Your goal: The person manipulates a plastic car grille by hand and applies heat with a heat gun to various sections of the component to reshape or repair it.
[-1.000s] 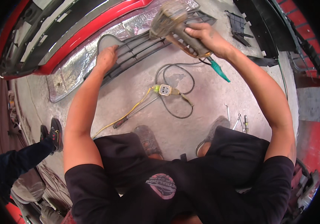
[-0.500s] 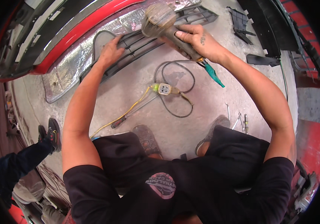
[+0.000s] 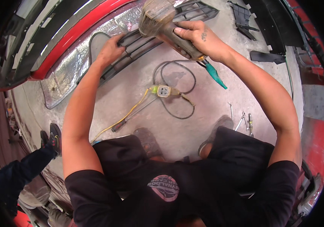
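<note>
My right hand (image 3: 203, 39) is wrapped around the handle of a dusty grey-brown heat gun (image 3: 157, 19), held over a black plastic grille (image 3: 139, 47). Its cord leaves the handle base through a green-taped section (image 3: 215, 76). With curled fingers my left hand (image 3: 111, 51) grips the grille's upper edge, left of the heat gun. The heat gun's body covers part of the grille, and its nozzle end is hard to make out from above.
A silver foil-faced sheet (image 3: 65, 77) lies under the grille, beside a red and black bumper (image 3: 48, 66). On the floor are a power outlet box (image 3: 164, 91) with cords, a screwdriver (image 3: 119, 125) and several hand tools (image 3: 250, 123). Another person's leg (image 3: 26, 170) shows at left.
The heat gun and my right hand have shifted slightly left and up. My left hand's fingers have drawn in at the grille's edge.
</note>
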{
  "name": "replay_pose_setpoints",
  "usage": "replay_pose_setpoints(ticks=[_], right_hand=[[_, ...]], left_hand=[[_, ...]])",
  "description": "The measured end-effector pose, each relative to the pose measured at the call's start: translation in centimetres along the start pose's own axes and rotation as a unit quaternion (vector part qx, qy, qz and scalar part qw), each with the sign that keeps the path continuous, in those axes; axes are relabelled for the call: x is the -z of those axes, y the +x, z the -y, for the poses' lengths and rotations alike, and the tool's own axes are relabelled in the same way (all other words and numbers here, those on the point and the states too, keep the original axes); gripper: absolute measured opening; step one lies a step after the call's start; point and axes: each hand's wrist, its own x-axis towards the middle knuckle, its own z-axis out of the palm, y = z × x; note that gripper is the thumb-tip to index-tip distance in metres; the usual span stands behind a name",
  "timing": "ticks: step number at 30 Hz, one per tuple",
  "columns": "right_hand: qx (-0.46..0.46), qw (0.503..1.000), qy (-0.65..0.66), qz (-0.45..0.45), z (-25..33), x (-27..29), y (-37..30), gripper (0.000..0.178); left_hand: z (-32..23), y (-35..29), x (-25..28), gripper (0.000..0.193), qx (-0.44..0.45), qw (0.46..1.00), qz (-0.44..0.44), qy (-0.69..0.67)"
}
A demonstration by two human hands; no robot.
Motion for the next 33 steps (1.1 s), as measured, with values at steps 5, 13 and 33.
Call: replay_pose_setpoints(ticks=[5,13,33], right_hand=[[0.036,0.999,-0.035,-0.004,-0.1,-0.6,-0.9,0.034],[-0.051,0.998,0.029,0.029,0.7,-1.9,-3.3,0.036],[-0.060,0.998,-0.032,-0.019,0.2,-3.1,-1.2,0.033]], left_hand=[[0.7,-2.4,0.5,0.057,-0.012,1.000,-0.008,0.007],[0.5,-5.2,1.9,0.047,0.053,0.996,0.051,0.047],[2.1,-4.0,2.2,0.031,0.098,0.972,-0.066,0.203]])
